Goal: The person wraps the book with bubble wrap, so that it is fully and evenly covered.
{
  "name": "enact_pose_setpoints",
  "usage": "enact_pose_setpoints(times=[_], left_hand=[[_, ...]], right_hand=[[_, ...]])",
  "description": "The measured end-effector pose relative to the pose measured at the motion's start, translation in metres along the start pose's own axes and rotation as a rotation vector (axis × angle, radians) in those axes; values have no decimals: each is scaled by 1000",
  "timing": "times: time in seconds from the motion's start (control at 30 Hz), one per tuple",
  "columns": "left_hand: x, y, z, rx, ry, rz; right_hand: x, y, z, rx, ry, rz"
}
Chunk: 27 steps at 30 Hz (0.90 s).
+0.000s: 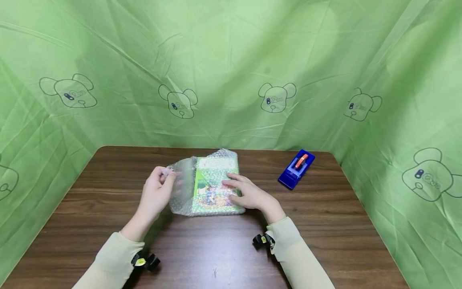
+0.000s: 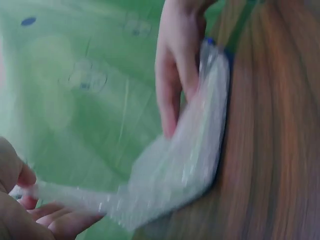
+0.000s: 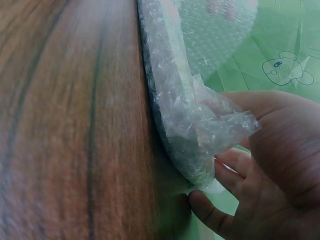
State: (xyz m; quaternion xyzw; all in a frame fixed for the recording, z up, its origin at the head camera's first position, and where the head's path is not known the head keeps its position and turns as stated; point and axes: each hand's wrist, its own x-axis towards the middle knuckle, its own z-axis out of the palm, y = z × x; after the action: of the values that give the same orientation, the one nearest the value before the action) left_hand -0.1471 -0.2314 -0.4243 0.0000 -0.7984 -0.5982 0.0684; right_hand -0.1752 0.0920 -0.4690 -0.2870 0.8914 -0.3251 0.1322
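left hand (image 1: 159, 188) of the person, as i see it from where i stand, is narrow: the thumb and the fingers pinch the outer edge of a clear bubble wrap (image 1: 181, 200), and this loose part is lifted up from the table (image 1: 325, 228). right hand (image 1: 254, 195) is rather wide, with fingers spread and resting on top of the packet, near its right side; it does not grip. under the bubbles lies a green booklet (image 1: 213, 180), or maybe a thin box, i cannot tell which, with a colourful picture in its lower part. it is lying flat near the middle of the table, between the two hands, and the wrap covers its face. at the upper corner, the wrap stands up a little, crumpled. well apart, on the right side, a flat blue tool (image 1: 287, 179) lies at a slant on the table, with an orange piece (image 1: 301, 161) upon it. both arms wear pale sleeves (image 1: 113, 257), and at each wrist is fixed a small black device (image 1: 148, 261). behind the table hangs a green cloth (image 1: 227, 48) with drawn animal heads.
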Motion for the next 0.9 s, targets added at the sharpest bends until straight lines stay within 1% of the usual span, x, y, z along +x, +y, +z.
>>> enact_pose_setpoints(times=[0.07, 0.13, 0.2, 0.33, 0.43, 0.5, 0.77, 0.9], left_hand=[[-3, 6, 9, 104, 27, 24], [-5, 10, 19, 156, 30, 42], [-5, 14, 29, 186, 30, 57], [-4, 18, 46, 199, -1, 97], [-2, 17, 58, 204, -34, 119], [0, 14, 64, 216, -43, 129], [2, 4, 81, 234, -79, 157], [2, 1, 88, 263, -102, 148]], right_hand=[[0, 1, 1, -8, -1, 1], [1, 2, 1, -18, -4, 5], [1, 4, 2, -25, -4, 8], [1, 4, 2, -22, 2, -1], [0, 2, 1, -22, 7, -13], [0, 1, 1, -27, 7, -17], [1, 1, -1, -31, 14, -14], [2, 3, 0, -23, 12, -8]])
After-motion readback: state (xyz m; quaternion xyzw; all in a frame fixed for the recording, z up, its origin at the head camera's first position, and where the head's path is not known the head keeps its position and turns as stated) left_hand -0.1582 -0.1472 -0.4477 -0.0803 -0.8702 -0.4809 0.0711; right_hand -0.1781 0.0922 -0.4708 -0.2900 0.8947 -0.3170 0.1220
